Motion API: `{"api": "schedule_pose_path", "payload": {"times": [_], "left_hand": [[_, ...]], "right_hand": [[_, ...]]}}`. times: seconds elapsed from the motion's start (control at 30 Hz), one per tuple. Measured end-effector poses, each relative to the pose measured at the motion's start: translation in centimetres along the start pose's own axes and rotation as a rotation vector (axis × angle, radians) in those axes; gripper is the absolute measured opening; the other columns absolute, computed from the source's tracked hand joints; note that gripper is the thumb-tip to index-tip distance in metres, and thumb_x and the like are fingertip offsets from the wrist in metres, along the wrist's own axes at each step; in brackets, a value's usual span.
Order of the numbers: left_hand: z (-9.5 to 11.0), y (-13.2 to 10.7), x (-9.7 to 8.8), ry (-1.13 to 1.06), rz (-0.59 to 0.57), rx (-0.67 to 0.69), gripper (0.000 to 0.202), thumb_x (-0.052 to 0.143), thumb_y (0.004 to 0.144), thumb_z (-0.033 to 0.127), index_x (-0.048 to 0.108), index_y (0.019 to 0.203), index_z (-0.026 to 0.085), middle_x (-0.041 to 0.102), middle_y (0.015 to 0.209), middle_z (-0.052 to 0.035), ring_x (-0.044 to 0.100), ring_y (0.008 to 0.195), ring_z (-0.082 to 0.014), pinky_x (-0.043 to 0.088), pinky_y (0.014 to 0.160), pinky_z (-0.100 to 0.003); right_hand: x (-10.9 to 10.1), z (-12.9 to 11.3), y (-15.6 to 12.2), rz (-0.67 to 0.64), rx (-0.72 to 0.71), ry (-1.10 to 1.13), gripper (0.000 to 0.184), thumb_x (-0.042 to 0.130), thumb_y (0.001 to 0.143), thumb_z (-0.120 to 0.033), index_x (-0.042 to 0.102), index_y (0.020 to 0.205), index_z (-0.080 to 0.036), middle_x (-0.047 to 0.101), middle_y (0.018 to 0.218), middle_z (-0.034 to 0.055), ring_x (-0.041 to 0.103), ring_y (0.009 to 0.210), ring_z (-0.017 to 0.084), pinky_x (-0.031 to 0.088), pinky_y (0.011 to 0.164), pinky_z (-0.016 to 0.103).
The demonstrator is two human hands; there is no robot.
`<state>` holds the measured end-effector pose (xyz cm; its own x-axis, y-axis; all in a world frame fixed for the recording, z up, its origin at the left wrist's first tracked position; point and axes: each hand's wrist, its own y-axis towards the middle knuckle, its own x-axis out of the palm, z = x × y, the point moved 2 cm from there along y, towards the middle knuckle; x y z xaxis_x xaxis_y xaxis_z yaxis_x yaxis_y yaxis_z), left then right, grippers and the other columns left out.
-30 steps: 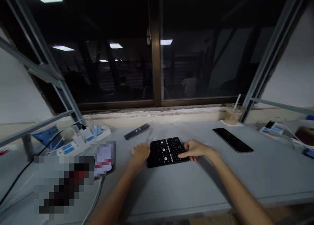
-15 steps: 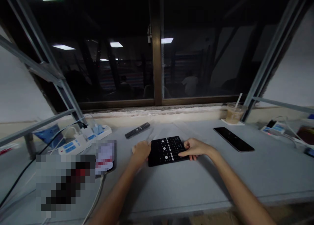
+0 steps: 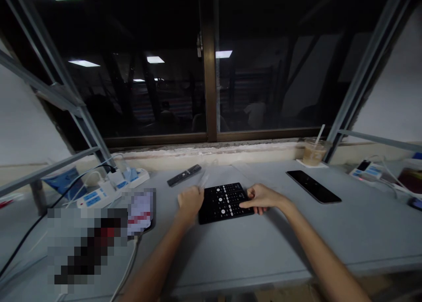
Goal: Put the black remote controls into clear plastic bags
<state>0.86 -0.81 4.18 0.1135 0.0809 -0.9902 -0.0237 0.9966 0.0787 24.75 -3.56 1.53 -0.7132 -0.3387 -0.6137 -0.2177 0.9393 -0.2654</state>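
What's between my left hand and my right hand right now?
In the head view, a side-by-side row of black remotes sits between your left hand and your right hand, which grips the row's right end.

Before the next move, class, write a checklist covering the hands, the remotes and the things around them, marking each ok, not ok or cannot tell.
1. Right hand gripping the three black remotes, thumb on top: ok.
2. Left hand touching their left end: cannot tell; it is close beside it.
3. Those three side by side: ok.
4. Separate remote alongside them: not ok, it lies apart, farther back.
5. Dark phone apart from both hands: ok.
6. Drink cup upright: ok.
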Motion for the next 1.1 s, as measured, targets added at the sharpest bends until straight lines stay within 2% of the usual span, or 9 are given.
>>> {"api": "schedule_pose_path", "payload": {"times": [0.1, 0.2, 0.3, 0.4, 0.5, 0.63, 0.87, 0.97, 1.1], "left_hand": [[0.3, 0.0, -0.7, -0.054, 0.107, 0.015, 0.051, 0.037, 0.083, 0.056, 0.059, 0.099, 0.014, 0.067, 0.087, -0.0148, 0.062, 0.087, -0.0295, 0.045, 0.073, -0.038], [0.9, -0.3, -0.9, -0.112, 0.153, 0.099, 0.063, 0.04, 0.074, 0.068, 0.054, 0.104, 0.014, 0.067, 0.083, -0.0119, 0.063, 0.083, -0.0285, 0.044, 0.07, -0.036], [1.6, -0.7, -0.5, -0.159, 0.14, 0.228, 0.055, 0.032, 0.081, 0.063, 0.054, 0.098, 0.016, 0.066, 0.083, -0.0087, 0.062, 0.083, -0.024, 0.042, 0.072, -0.031], [2.1, -1.1, -0.1, -0.208, 0.147, 0.361, 0.042, 0.025, 0.09, 0.049, 0.052, 0.094, 0.018, 0.064, 0.088, -0.0069, 0.06, 0.085, -0.0201, 0.041, 0.073, -0.029], [2.4, -1.2, 0.1, -0.234, 0.154, 0.489, 0.033, 0.026, 0.092, 0.041, 0.05, 0.091, 0.019, 0.062, 0.092, -0.0044, 0.057, 0.089, -0.0172, 0.039, 0.078, -0.027], [2.5, -0.9, 0.1, -0.185, 0.226, 0.598, 0.028, 0.03, 0.092, 0.039, 0.052, 0.09, 0.021, 0.06, 0.098, -0.0026, 0.053, 0.095, -0.0166, 0.034, 0.087, -0.028], [0.8, 0.6, -0.7, -0.192, 0.162, 0.445, 0.033, 0.046, 0.082, 0.053, 0.062, 0.086, 0.024, 0.065, 0.075, 0.0005, 0.059, 0.078, -0.0169, 0.038, 0.069, -0.023], [0.1, 1.2, -0.9, -0.287, 0.26, 0.426, 0.026, 0.051, 0.082, 0.046, 0.062, 0.081, 0.023, 0.065, 0.081, 0.0001, 0.057, 0.081, -0.015, 0.039, 0.075, -0.022], [-0.7, 1.7, -0.7, -0.42, 0.447, 0.284, 0.018, 0.049, 0.084, 0.033, 0.057, 0.094, 0.021, 0.061, 0.072, 0.0001, 0.055, 0.089, -0.0169, 0.04, 0.078, -0.024]], "right_hand": [[-0.7, -0.6, -0.1, 0.258, -0.089, -0.038, 0.042, 0.062, 0.06, -0.058, 0.05, 0.07, -0.019, 0.058, 0.052, -0.0009, 0.048, 0.038, 0.009, 0.031, 0.036, 0.021], [-1.2, -1.7, -0.3, 0.513, -0.242, 0.005, 0.046, 0.056, 0.069, -0.054, 0.053, 0.101, -0.021, 0.064, 0.079, 0.0037, 0.05, 0.045, 0.01, 0.04, 0.046, 0.025], [-1.2, -2.5, -0.6, 0.694, -0.365, 0.076, 0.06, 0.053, 0.073, -0.05, 0.036, 0.124, -0.023, 0.059, 0.103, 0.009, 0.057, 0.062, 0.015, 0.046, 0.061, 0.032], [-1.0, -2.7, -0.7, 0.76, -0.382, 0.103, 0.065, 0.054, 0.074, -0.048, 0.03, 0.129, -0.025, 0.055, 0.109, 0.01, 0.058, 0.082, 0.021, 0.047, 0.068, 0.035], [-0.7, -2.7, -0.5, 0.74, -0.399, 0.114, 0.063, 0.057, 0.072, -0.046, 0.036, 0.127, -0.025, 0.058, 0.103, 0.0081, 0.057, 0.088, 0.022, 0.046, 0.07, 0.033], [-0.7, -2.8, 0.1, 0.673, -0.493, 0.154, 0.043, 0.06, 0.07, -0.043, 0.054, 0.108, -0.023, 0.062, 0.093, 0.0042, 0.058, 0.076, 0.018, 0.046, 0.068, 0.031], [-2.2, -2.1, 0.0, 0.848, -0.452, 0.26, 0.027, 0.058, 0.07, -0.045, 0.056, 0.076, -0.019, 0.06, 0.065, 0.0016, 0.056, 0.057, 0.016, 0.043, 0.056, 0.027], [-2.8, -1.8, -0.3, 0.929, -0.406, 0.271, 0.03, 0.058, 0.069, -0.048, 0.055, 0.075, -0.019, 0.06, 0.064, 0.0025, 0.056, 0.055, 0.016, 0.044, 0.055, 0.027], [-3.5, -1.0, -0.4, 1.048, -0.354, 0.337, 0.035, 0.057, 0.067, -0.052, 0.054, 0.076, -0.019, 0.06, 0.065, 0.003, 0.058, 0.054, 0.016, 0.047, 0.054, 0.028]]}}
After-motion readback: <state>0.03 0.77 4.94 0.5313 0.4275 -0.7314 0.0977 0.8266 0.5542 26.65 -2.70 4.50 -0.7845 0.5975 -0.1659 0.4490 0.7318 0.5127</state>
